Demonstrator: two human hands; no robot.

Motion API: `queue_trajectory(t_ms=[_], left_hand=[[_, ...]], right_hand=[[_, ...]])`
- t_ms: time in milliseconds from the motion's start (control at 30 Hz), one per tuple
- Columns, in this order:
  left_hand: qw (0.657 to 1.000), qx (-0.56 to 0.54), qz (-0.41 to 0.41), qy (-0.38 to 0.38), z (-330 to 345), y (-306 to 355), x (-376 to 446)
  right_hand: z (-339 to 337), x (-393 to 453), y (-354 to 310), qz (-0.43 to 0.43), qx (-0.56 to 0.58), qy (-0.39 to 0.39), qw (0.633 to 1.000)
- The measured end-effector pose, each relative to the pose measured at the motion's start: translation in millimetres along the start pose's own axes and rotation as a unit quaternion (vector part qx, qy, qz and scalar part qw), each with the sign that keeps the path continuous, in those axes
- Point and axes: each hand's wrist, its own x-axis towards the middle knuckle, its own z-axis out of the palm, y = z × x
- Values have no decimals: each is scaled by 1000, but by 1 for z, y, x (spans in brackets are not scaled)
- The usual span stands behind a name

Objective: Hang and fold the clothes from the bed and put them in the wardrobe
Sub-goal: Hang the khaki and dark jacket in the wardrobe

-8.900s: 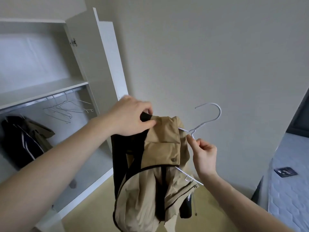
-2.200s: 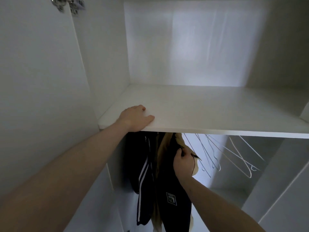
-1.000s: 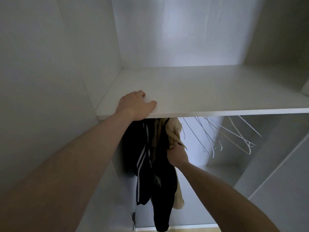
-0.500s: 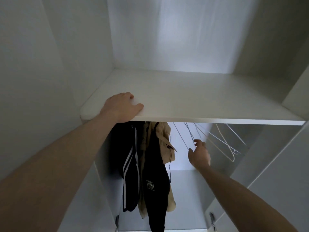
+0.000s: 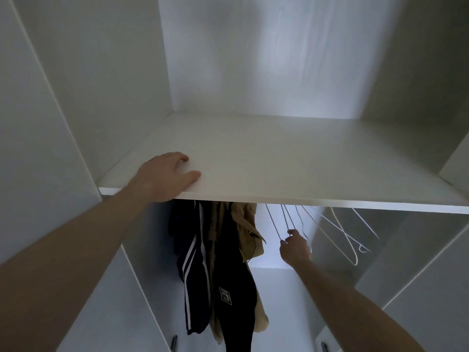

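I look into the white wardrobe. My left hand rests flat on the front edge of the shelf. Below the shelf hang a tan and black jacket and, left of it, a dark garment with white stripes. To their right hang several empty white wire hangers. My right hand reaches up under the shelf and pinches the lower wire of the nearest hanger, its fingers curled round it. The rail is hidden behind the shelf.
The wardrobe's left side panel stands close beside my left arm. A white partition bounds the hanging space on the right. The upper compartment above the shelf holds nothing I can see.
My right hand has let go of the tan and black jacket, which now hangs on its own, and moved right to take hold of an empty wire hanger. My left hand stays on the shelf.
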Motion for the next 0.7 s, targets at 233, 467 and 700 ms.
queue_trajectory(t_ms=[233,467,700], left_hand=[[1000,-17,-9,-6,1,-3,2],[1000,-11,-4,-5,3,-5,2],[1000,-10,-2,-4,3,-2,-1]], right_hand=[[13,0,-12,3,117,30,993],[10,-9,-23,-17,219,35,975],[-1,-40,-18,-47,219,8,975]])
